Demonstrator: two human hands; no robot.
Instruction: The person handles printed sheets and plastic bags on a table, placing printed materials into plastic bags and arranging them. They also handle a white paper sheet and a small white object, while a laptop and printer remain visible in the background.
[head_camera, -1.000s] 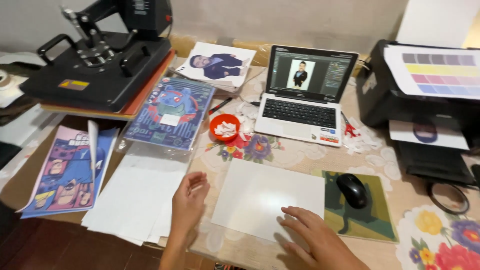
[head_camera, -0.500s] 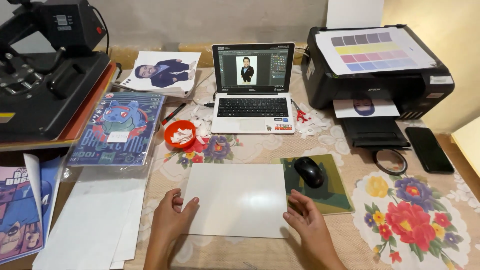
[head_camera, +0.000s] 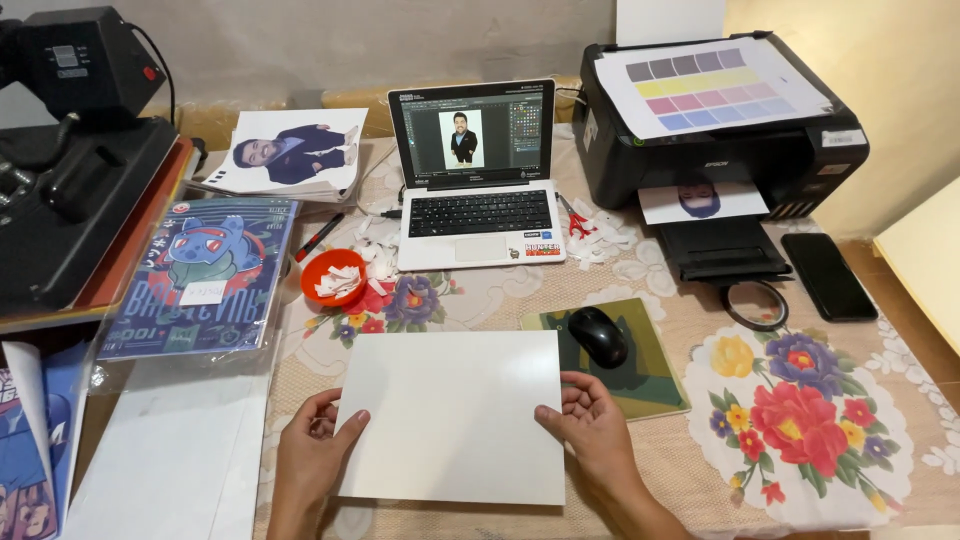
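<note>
The blank white sheet (head_camera: 452, 415) lies lower centre, long axis left-right, gripped by the left hand (head_camera: 310, 450) and right hand (head_camera: 592, 425) at opposite short edges.

The heat press (head_camera: 70, 170) runs off the left edge, the blue prints (head_camera: 30, 440) are cut at the corner, both forearms leave the bottom edge (2 wrists barely shown), and the laptop (head_camera: 478, 175) screen's icons are too small to read.

Soft, even indoor light, faint shadows, sharp focus, slight wide-angle stretch at edges.
</note>
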